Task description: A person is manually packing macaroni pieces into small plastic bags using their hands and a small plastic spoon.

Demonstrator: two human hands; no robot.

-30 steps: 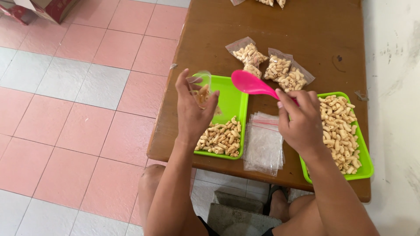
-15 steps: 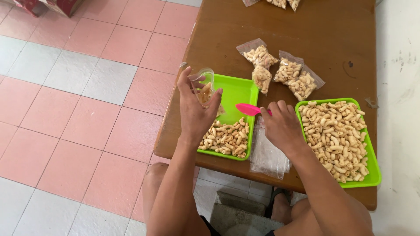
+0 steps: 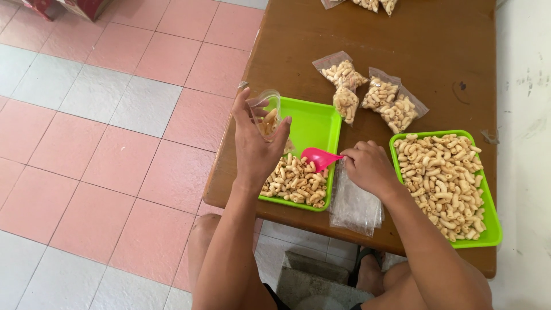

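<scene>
My left hand holds a small clear plastic bag, partly filled with pale tube-shaped snacks, above the left end of a green tray. My right hand grips a pink scoop whose bowl dips into the snack pile at the near end of that tray. A stack of flat clear bags lies under my right wrist. A second green tray, heaped with the same snacks, sits to the right.
Three filled clear bags lie on the brown wooden table behind the trays, with more at the far edge. Pink and grey floor tiles spread to the left. A white wall runs along the right.
My right hand has lowered the pink scoop from above the tray down into the snack pile. My left hand still holds the bag up, almost in the same spot.
</scene>
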